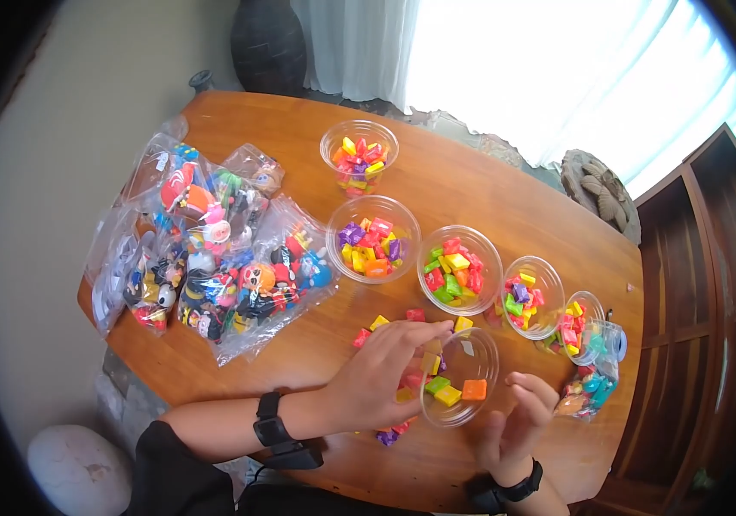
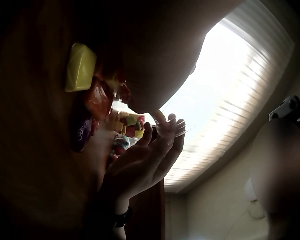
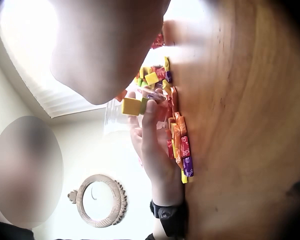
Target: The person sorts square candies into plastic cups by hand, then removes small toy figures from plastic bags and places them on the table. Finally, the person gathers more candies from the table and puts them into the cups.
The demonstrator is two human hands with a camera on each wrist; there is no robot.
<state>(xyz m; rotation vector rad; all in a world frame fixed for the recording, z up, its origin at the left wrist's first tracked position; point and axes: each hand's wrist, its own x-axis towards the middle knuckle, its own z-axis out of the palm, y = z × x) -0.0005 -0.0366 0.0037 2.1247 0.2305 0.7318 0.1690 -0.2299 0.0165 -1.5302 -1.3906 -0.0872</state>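
Observation:
A clear plastic cup (image 1: 461,411), tilted, is gripped at its left side by my left hand (image 1: 372,370). Inside the cup lie an orange candy (image 1: 474,390), a yellow candy (image 1: 447,396) and a green candy (image 1: 437,384), all wrapped. Just right of the cup my right hand (image 1: 518,421) is held up with loosely bent fingers, holding nothing that shows. The left wrist view has the right hand (image 2: 145,160) with its fingertips beside the cup's clear rim. Loose wrapped candies (image 3: 180,140) lie on the table beneath the left hand in the right wrist view.
Clear cups of mixed candies (image 1: 372,258) stand in a curved row beyond my hands. Bags of small toy figures (image 1: 239,267) cover the left of the wooden table (image 1: 256,378). Another toy bag (image 1: 589,391) lies at the right edge, near a wooden shelf (image 1: 686,284).

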